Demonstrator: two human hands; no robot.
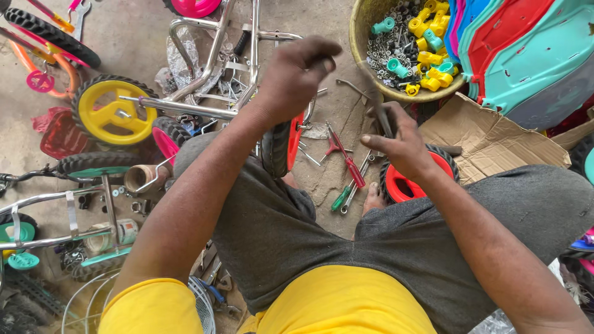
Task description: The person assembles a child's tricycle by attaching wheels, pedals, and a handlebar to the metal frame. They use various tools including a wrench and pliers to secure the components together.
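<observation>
My left hand (296, 75) is raised over the floor with its fingertips pinched together; what lies between them is too small and blurred to tell. Below it a small black tyre with a red hub (279, 147) stands upright between my knees. My right hand (403, 147) is closed around a dark, motion-blurred tool (382, 112) whose tip points up toward the bowl. A second small wheel with a red hub (405, 184) lies just under that hand, next to my foot.
A yellow bowl (359, 43) of screws and coloured plastic caps stands ahead, with stacked plastic seats (532, 55) and torn cardboard (489, 139) to its right. Screwdrivers (349, 168) lie on the concrete. A silver bike frame (210, 68), a yellow wheel (111, 111) and more frames crowd the left.
</observation>
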